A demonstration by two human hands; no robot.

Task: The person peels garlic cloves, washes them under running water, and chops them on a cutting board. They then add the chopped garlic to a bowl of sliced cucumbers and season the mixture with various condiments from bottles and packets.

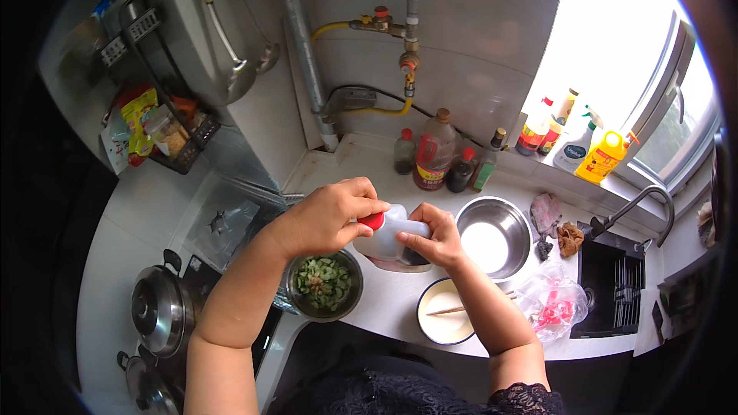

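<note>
A translucent white plastic jug (374,244) with a moulded handle is held tilted above the counter. My right hand (436,237) is closed around its handle. My left hand (330,214) pinches the red cap (372,220) at its neck; whether the cap is loose cannot be made out. Below my left forearm, a metal bowl (356,303) holds chopped green vegetable pieces (323,283) with a small light-brown heap on top. To the right, a white bowl with a dark rim (422,306) contains a pale mixture and chopsticks (448,310). Behind my right wrist stands a larger steel bowl (492,242).
Sauce bottles (436,150) stand against the back wall. Detergent bottles (603,157) line the windowsill. A crumpled plastic bag (552,303) lies beside the dark sink (607,284). Lidded pots (157,307) stand at left, below a hanging ladle (241,77) and a wall rack (184,150).
</note>
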